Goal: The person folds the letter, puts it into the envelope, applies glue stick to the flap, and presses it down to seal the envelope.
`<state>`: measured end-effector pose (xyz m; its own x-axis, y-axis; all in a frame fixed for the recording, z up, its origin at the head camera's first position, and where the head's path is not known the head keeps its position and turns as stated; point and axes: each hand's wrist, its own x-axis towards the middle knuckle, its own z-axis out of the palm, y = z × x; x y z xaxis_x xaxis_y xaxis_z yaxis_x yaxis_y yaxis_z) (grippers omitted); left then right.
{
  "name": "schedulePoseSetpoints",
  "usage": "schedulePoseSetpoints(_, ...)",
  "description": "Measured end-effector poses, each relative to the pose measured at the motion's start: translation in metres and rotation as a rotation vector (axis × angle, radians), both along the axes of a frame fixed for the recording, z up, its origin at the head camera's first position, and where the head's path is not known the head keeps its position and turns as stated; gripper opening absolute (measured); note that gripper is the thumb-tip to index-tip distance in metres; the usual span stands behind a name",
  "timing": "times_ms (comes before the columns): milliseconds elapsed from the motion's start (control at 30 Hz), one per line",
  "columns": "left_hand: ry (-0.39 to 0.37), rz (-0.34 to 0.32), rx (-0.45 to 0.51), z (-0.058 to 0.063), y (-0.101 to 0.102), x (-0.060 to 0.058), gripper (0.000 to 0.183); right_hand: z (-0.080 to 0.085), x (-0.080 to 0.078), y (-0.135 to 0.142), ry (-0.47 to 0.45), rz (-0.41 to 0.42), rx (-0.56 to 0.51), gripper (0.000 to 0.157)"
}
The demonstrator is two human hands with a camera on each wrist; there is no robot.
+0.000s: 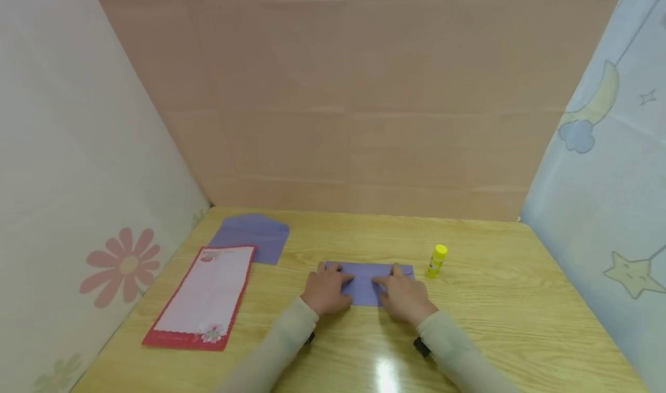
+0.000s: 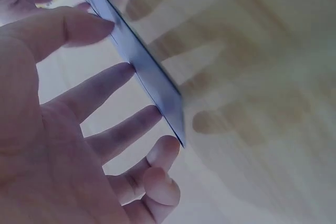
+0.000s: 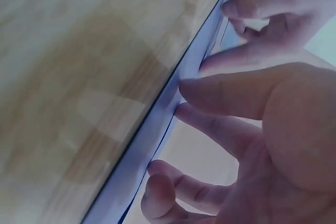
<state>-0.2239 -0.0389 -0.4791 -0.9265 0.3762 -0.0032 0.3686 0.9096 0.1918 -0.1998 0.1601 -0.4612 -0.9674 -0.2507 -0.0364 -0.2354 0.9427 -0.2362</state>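
A purple envelope (image 1: 363,289) lies flat on the table in front of the person, its long side running left to right. The left hand (image 1: 326,290) rests on its left part, fingertips and thumb touching the paper. On the right part the right hand (image 1: 407,296) presses with its fingertips. In the left wrist view, the left hand's fingers (image 2: 107,90) extend to the envelope's surface, with the last two more bent. From the right wrist view, the right thumb and fingers (image 3: 220,129) touch the envelope (image 3: 152,124) too. Neither hand grips it.
A yellow glue stick (image 1: 437,261) stands upright right of the envelope. To the left lies a red-bordered sheet of letter paper (image 1: 205,297), overlapping a second purple envelope (image 1: 257,234) with its flap raised. Covered walls (image 1: 343,92) close off the wooden table (image 1: 520,300) behind and at both sides.
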Motion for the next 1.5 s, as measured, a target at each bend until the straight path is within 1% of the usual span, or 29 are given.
schedulePoseSetpoints(100,-0.009,0.005,0.024,0.002,-0.006,-0.001,0.050,0.002,-0.001,0.007,0.007,-0.024,0.022,0.038)
schedulePoseSetpoints(233,-0.031,0.012,0.061,0.008,-0.009,-0.001,0.052,0.002,-0.003,0.017,0.004,-0.049,0.032,0.038)
schedulePoseSetpoints(400,-0.033,0.061,0.088,0.014,-0.010,-0.001,0.056,0.001,-0.004,0.027,-0.023,-0.089,0.018,0.041)
schedulePoseSetpoints(500,-0.034,0.078,0.095,0.015,-0.010,-0.001,0.058,0.001,-0.003,0.031,-0.037,-0.119,0.015,0.043)
schedulePoseSetpoints(733,0.010,0.099,0.048,0.013,-0.009,-0.001,0.056,0.003,-0.002,0.035,-0.035,-0.154,0.016,0.052)
schedulePoseSetpoints(867,0.016,0.114,0.067,0.011,-0.008,-0.002,0.052,0.002,-0.002,0.035,-0.054,-0.161,-0.007,0.055)
schedulePoseSetpoints(967,0.017,0.122,0.080,0.012,-0.008,-0.002,0.049,0.003,-0.002,0.036,-0.056,-0.186,-0.017,0.060)
schedulePoseSetpoints(1133,0.033,0.131,0.072,0.013,-0.008,-0.003,0.042,0.004,-0.001,0.038,-0.054,-0.229,-0.008,0.070)
schedulePoseSetpoints(1267,0.031,0.149,0.069,0.012,-0.010,-0.004,0.043,0.003,-0.001,0.038,-0.056,-0.247,0.005,0.075)
schedulePoseSetpoints(1367,0.035,0.165,0.067,0.012,-0.011,-0.004,0.046,0.002,-0.001,0.037,-0.060,-0.255,0.011,0.077)
schedulePoseSetpoints(1500,0.033,0.175,0.075,0.011,-0.014,-0.004,0.047,0.002,-0.001,0.036,-0.072,-0.257,0.000,0.075)
